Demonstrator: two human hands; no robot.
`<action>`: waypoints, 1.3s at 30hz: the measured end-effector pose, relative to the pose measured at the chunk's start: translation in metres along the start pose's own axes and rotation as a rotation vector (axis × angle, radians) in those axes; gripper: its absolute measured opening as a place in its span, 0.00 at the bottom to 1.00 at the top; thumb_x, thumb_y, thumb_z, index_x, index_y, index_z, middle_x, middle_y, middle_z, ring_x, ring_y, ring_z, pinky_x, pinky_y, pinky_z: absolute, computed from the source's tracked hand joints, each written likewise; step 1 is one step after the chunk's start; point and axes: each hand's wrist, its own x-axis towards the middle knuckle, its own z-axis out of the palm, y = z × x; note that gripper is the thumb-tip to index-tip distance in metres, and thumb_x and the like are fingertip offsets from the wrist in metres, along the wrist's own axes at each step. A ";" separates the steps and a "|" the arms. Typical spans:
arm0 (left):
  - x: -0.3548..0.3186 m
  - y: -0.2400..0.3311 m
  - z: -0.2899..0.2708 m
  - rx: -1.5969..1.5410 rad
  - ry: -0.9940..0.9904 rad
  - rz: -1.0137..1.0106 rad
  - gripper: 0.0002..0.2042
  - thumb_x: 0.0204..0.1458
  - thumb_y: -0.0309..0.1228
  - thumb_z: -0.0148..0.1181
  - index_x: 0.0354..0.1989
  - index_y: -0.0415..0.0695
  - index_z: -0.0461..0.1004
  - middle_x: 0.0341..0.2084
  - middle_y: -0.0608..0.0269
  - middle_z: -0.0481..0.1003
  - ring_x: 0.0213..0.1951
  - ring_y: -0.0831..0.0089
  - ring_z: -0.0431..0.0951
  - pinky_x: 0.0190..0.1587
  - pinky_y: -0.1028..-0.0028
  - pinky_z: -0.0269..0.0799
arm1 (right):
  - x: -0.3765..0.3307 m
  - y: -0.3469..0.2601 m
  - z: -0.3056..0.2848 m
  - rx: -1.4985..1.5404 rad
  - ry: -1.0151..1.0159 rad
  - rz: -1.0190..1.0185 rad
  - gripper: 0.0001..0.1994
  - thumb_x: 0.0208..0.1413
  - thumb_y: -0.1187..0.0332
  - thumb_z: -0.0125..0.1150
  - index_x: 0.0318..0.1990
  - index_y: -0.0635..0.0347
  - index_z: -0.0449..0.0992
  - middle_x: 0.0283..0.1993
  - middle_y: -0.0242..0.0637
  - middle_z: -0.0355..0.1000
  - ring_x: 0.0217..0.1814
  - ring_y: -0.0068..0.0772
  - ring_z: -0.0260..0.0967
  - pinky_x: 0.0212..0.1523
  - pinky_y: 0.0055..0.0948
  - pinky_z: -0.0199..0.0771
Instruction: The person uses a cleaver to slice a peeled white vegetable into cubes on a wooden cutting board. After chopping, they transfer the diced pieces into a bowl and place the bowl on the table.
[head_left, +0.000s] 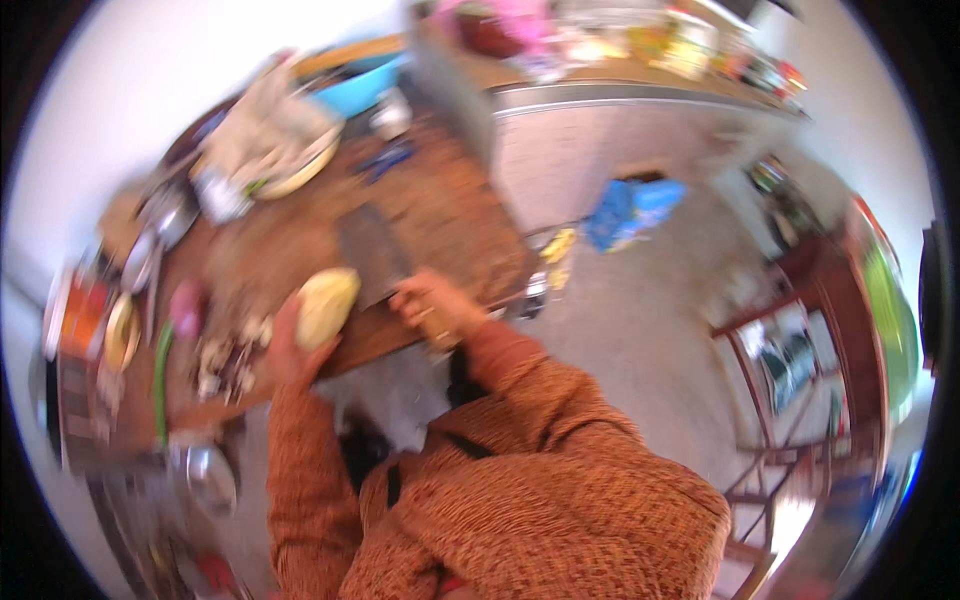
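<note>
My left hand (289, 345) is wrapped around a pale yellow peeled potato (328, 306), near the front edge of the wooden table (455, 205). In my right hand (447, 305) is the handle of a cleaver (372, 250). Its broad grey blade points away over the tabletop, to the right of the potato. Whether the blade rests on the wood I cannot tell, as the picture is blurred. Left of my left hand lie dark and pale scraps (228, 362) that look like peelings. Beyond them are a purplish-pink onion-like thing (188, 306) and a long green stalk (162, 385).
A cloth-covered yellow basin (300, 180), a blue basin (362, 92) and a dark blue object (385, 160) sit at the table's back. Bowls and containers crowd its left. On the floor at right is a blue bag (630, 212); a wooden chair (790, 470) stands farther right.
</note>
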 end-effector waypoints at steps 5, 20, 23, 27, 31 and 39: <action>0.006 0.016 -0.019 0.272 -0.078 -0.028 0.42 0.25 0.33 0.76 0.58 0.46 0.68 0.56 0.58 0.70 0.57 0.55 0.68 0.59 0.59 0.61 | -0.004 -0.002 -0.003 0.141 -0.040 -0.040 0.08 0.58 0.70 0.55 0.40 0.60 0.64 0.28 0.41 0.72 0.19 0.25 0.65 0.16 0.26 0.65; -0.029 0.027 0.004 0.008 0.201 -0.255 0.35 0.32 0.23 0.63 0.58 0.53 0.70 0.62 0.51 0.60 0.60 0.53 0.61 0.64 0.60 0.55 | -0.008 -0.003 0.014 0.086 0.015 -0.086 0.07 0.58 0.71 0.54 0.41 0.58 0.64 0.29 0.39 0.71 0.21 0.24 0.63 0.18 0.26 0.67; -0.031 0.032 0.013 -0.250 0.259 -0.386 0.36 0.33 0.32 0.71 0.59 0.51 0.69 0.66 0.47 0.51 0.65 0.53 0.55 0.66 0.60 0.53 | -0.008 -0.001 0.016 0.073 0.025 -0.098 0.07 0.58 0.71 0.54 0.42 0.58 0.64 0.29 0.39 0.71 0.21 0.24 0.63 0.18 0.26 0.67; -0.021 0.045 0.030 -0.170 0.297 -0.451 0.46 0.27 0.36 0.77 0.62 0.52 0.61 0.67 0.45 0.46 0.66 0.51 0.52 0.66 0.59 0.52 | -0.007 0.003 0.016 0.014 0.029 -0.115 0.08 0.58 0.72 0.54 0.43 0.58 0.65 0.29 0.39 0.71 0.21 0.24 0.64 0.19 0.26 0.68; -0.022 0.044 0.031 -0.138 0.263 -0.467 0.50 0.24 0.37 0.78 0.64 0.52 0.57 0.67 0.44 0.43 0.66 0.50 0.52 0.66 0.59 0.52 | -0.014 0.003 0.021 -0.096 0.001 -0.157 0.09 0.59 0.72 0.54 0.46 0.58 0.65 0.30 0.39 0.72 0.21 0.23 0.65 0.20 0.26 0.69; -0.030 0.045 0.017 -0.160 0.245 -0.538 0.52 0.26 0.41 0.77 0.65 0.47 0.55 0.67 0.44 0.48 0.67 0.52 0.50 0.67 0.60 0.49 | -0.061 -0.016 0.051 -0.496 0.115 -0.589 0.14 0.58 0.77 0.56 0.52 0.63 0.68 0.36 0.36 0.74 0.27 0.20 0.67 0.29 0.22 0.69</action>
